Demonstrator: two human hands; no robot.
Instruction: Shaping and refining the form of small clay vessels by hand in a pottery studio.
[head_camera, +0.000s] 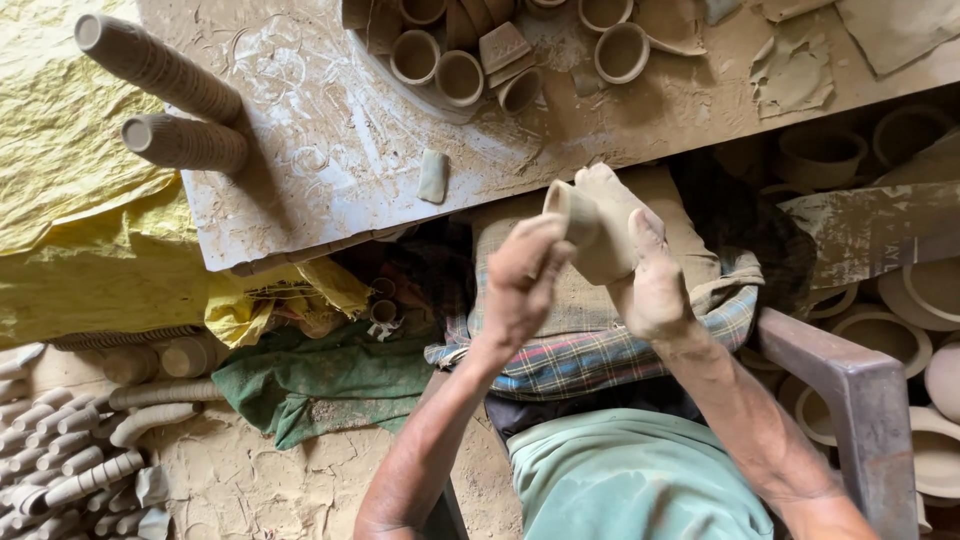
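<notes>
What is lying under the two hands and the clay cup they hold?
Under the left hand, right hand and clay cup lies a checked cloth over the lap. What the cloth covers is hidden.

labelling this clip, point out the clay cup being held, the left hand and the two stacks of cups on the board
clay cup (575, 212), head view, on its side wall near the rim
left hand (522, 280), head view, back of hand
stacks of cups (185, 143), head view, side of lower stack

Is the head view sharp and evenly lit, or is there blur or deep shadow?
Head view: soft, even light, no glare; both hands and the clay cup slightly motion-blurred; deep shadow under the clay-smeared board; stacked cups sharp.
</notes>
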